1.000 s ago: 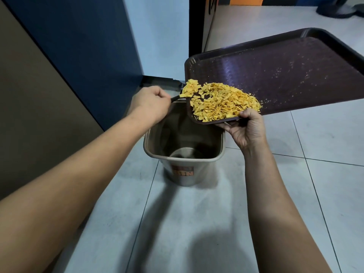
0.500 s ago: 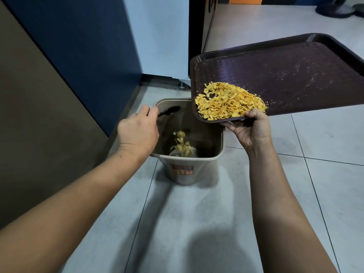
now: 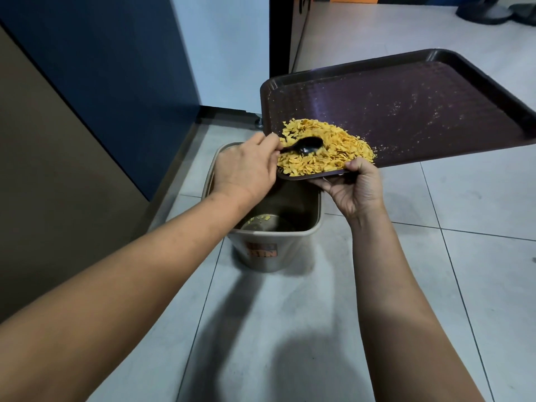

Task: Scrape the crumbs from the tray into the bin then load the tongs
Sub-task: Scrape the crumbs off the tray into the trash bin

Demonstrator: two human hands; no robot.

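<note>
A dark brown tray is tilted with its near left corner over a grey bin on the floor. A heap of yellow crumbs lies in that low corner. My right hand grips the tray's near edge from below, thumb on the rim. My left hand holds the handle of a black spoon, whose bowl rests in the heap. A few crumbs lie on the bin's bottom. No tongs are in view.
The bin stands on pale floor tiles next to a dark blue panel and a brown wall on the left. A white wall and a black door frame rise behind the tray. Open tiled floor spreads to the right and toward me.
My left hand lifted the spoon from over the bin back up into the crumb heap. The crumbs that were falling now lie on the bin's bottom. The tray barely shifted.
</note>
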